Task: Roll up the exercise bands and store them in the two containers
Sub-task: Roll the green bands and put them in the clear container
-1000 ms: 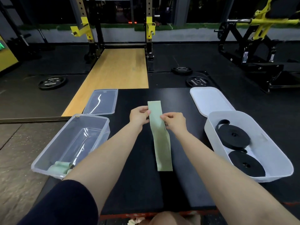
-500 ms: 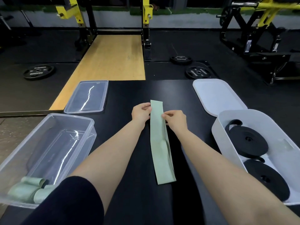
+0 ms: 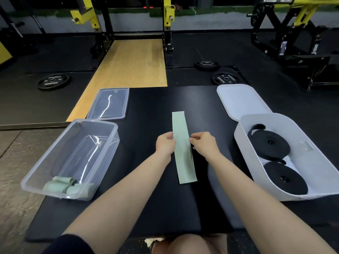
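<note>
A pale green exercise band [image 3: 183, 162] lies flat and lengthwise on the black mat [image 3: 146, 208]. My left hand [image 3: 165, 145] pinches its left edge and my right hand [image 3: 203, 143] pinches its right edge, a little beyond the band's middle. On the left stands a clear container [image 3: 55, 162] with rolled green bands [image 3: 64, 187] at its near end. The white container [image 3: 244, 143] on the right holds two rolled black bands [image 3: 271, 143] [image 3: 286, 178].
A clear lid [image 3: 108, 103] lies beyond the clear container, and a white lid [image 3: 240, 99] beyond the white one. Weight plates [image 3: 225, 77] [image 3: 53, 80] lie on the gym floor behind. A wooden platform [image 3: 128, 63] and racks stand farther back.
Both hands have slid from near the band's far end toward its middle. The band now lies flatter and straighter. The view has shifted slightly.
</note>
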